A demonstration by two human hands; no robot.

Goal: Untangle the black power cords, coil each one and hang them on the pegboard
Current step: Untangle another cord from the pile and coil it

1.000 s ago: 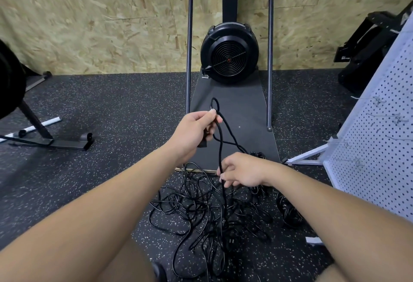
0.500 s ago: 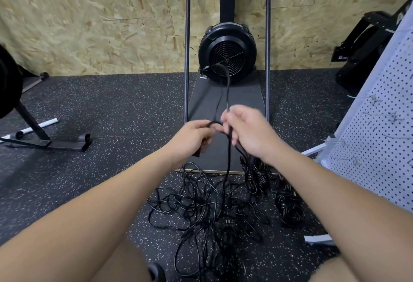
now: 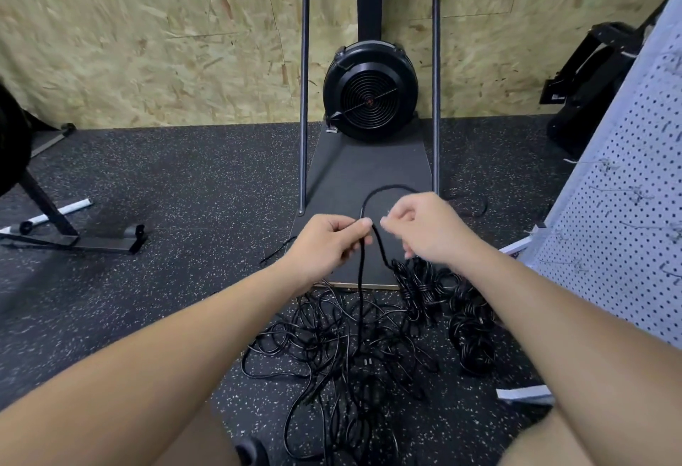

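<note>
Black power cord [image 3: 363, 207] arching in loop between both hands, one strand dropping straight down into tangled cords [image 3: 343, 347] lying on floor [image 3: 166, 207]. Left hand [image 3: 326, 240] reaching forward, fingers pinching cord. Right hand [image 3: 424, 229] hovering beside it, fingers curled; grip on cord hidden. Pegboard [image 3: 620, 229] leaning at right, cut off.

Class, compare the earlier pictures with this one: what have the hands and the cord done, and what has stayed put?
The right hand rose from the tangled cords to beside the left hand, laying a loop of cord above them. The left hand kept pinching that cord. The tangle, the coiled bundles and the pegboard stayed put.
</note>
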